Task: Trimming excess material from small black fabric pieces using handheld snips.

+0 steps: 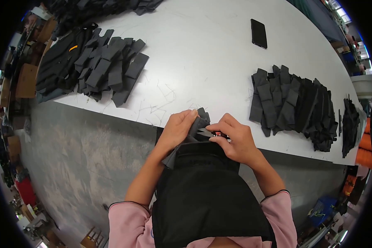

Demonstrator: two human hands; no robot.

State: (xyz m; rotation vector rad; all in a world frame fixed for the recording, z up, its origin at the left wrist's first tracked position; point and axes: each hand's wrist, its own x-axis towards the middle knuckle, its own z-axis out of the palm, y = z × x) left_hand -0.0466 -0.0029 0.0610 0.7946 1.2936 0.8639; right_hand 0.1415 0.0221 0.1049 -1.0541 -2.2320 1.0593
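Observation:
In front of my body, at the table's near edge, my left hand (178, 129) pinches a dark grey fabric piece (201, 113) between thumb and fingers. My right hand (235, 138) is closed around small thread snips (218, 134) with a red and black grip. Their pale blades point left, close against the cloth; whether they touch it I cannot tell. Part of the grey fabric hangs below my left wrist, over the top of a black apron (206, 198) on my front.
On the white table (194, 66) lie loose thread ends, a black phone (258, 34), and piles of dark grey fabric strips left (111, 68) and right (293, 103). A black bag (64, 62) lies by the left pile. Concrete floor (91, 157) shows below the table edge.

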